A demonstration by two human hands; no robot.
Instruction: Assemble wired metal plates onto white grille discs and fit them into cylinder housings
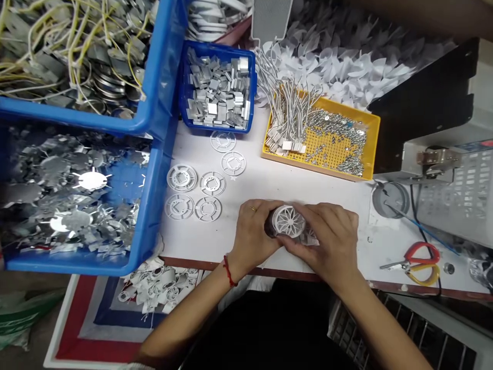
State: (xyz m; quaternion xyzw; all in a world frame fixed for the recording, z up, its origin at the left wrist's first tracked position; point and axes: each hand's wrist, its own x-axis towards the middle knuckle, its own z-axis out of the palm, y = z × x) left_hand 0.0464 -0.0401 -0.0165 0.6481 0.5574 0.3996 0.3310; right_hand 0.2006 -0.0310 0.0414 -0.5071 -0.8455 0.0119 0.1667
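Observation:
Between my two hands, near the table's front edge, is a round white cap with a flower-shaped grille [288, 221], seen from above on a darker round body. My left hand [254, 234] curls around its left side, with a red string on the wrist. From the right, my right hand [330, 239] grips it with thumb and fingers closed. Another small whitish part [310, 237] shows partly under the right hand. To the left of my hands lie several flat white plastic rings [208, 208] with spokes.
A yellow tray [319, 167] of screws and white-wired connectors stands behind my hands. Blue bins [148, 205] of metal pieces are at left, with a smaller blue box [215, 126] beside them. Scissors [414, 264] lie at right, near a grey round dish [391, 199] and a machine [427, 108].

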